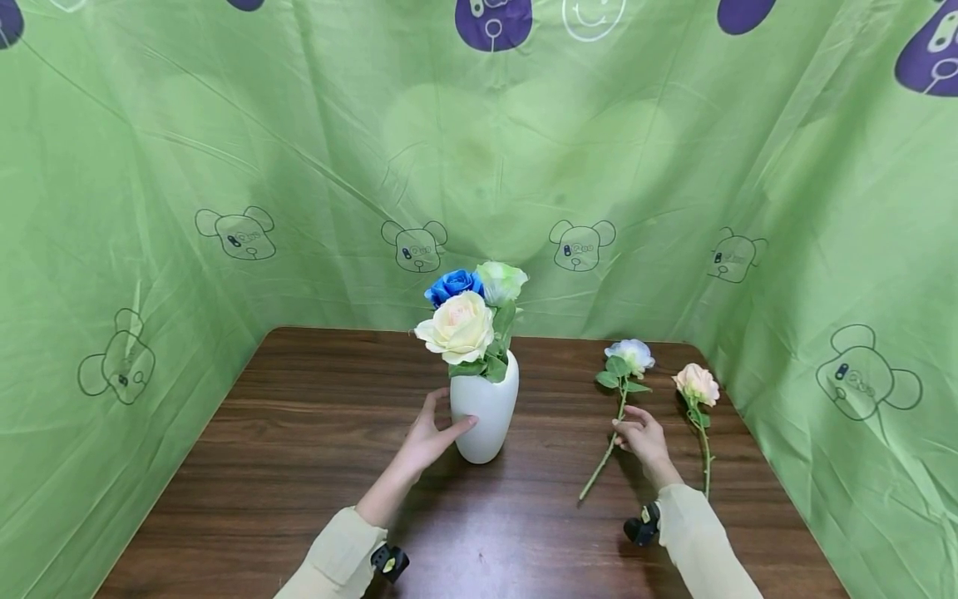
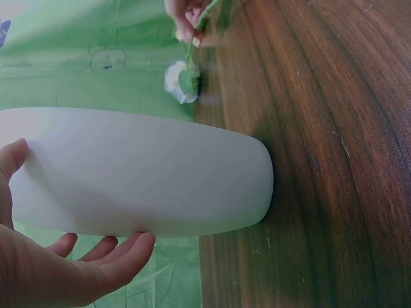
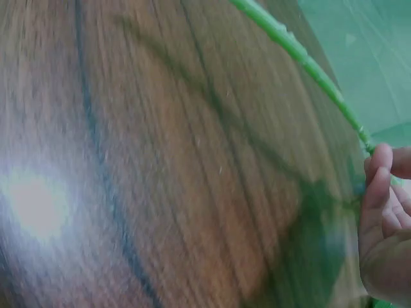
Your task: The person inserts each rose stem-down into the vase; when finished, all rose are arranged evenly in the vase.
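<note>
White and smooth, perhaps ceramic, the vase [image 1: 485, 424] is standing upright on the brown wooden table [image 1: 299, 466]. The person's left hand [image 1: 434, 437] is gripping it from the left, with the thumb resting on the front and the other fingers bending around the side. Three flowers are sitting in its mouth: a blue rose [image 1: 455, 286], a cream rose [image 1: 459, 327] in front, and a pale green flower [image 1: 503, 283] at the right. Well apart from the vase, the right hand [image 1: 644, 437] is pinching a pale blue flower [image 1: 632, 356] by its stem [image 1: 596, 470], below the leaves. In the right wrist view, the stem's shadow is falling apart from it, so this part is probably hanging above the tabletop. Farther right, a pink flower [image 1: 698, 384] is lying untouched.

The pale blue flower is looking light, with a rather stiff stem; its petals are appearing soft and easy to crush, so the bare stem is offering the safest hold. The vase is probably weighing more, and its surface may be slippery and breakable; a wide grip around the body is suiting it, because the flowers are loading its top.
</note>
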Demonstrator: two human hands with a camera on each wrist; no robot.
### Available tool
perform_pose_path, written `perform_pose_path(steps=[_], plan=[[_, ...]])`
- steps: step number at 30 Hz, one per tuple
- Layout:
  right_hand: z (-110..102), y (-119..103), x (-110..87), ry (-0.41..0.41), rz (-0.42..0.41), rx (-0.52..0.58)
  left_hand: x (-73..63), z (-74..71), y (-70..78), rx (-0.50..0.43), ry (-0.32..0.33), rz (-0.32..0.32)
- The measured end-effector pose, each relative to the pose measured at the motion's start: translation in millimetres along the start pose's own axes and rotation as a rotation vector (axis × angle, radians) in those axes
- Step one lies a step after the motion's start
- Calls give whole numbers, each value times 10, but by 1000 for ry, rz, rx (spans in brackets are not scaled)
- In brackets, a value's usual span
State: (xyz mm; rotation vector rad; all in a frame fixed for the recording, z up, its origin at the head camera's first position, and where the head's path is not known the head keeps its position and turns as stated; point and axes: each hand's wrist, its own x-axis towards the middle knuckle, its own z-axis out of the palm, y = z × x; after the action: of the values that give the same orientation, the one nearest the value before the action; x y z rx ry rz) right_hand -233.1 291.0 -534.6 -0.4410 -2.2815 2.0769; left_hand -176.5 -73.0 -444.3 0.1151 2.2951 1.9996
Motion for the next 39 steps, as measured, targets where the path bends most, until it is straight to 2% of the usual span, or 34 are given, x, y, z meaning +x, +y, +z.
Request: perform_pose_path(steps=[3, 8, 13, 16, 19, 26, 31, 33, 37, 39], plan=[[22, 22, 13, -56, -56, 59, 58, 5, -118, 8, 10, -1], [7, 228, 197, -128, -178, 145, 58, 13, -124, 14, 19, 5], [40, 436, 459, -122, -323, 140, 58, 9, -119, 15, 16, 6], [84, 500, 580, -105, -370, 99, 60, 7, -119, 18, 15, 2], [134, 507, 655, -105, -418, 96, 63, 4, -123, 19, 13, 1], [202, 445, 793, -152, -523, 165, 72, 5, -144, 20, 10, 3], [198, 406, 941, -237, -630, 249, 69, 6, -140, 20, 12, 1], [220, 283, 891, -304, -690, 317, 66, 6, -135, 20, 13, 2], [394, -539, 176, -342, -747, 378, 64, 8, -127, 17, 15, 5], [499, -948, -208, -341, -743, 429, 63, 9, -124, 19, 15, 6]])
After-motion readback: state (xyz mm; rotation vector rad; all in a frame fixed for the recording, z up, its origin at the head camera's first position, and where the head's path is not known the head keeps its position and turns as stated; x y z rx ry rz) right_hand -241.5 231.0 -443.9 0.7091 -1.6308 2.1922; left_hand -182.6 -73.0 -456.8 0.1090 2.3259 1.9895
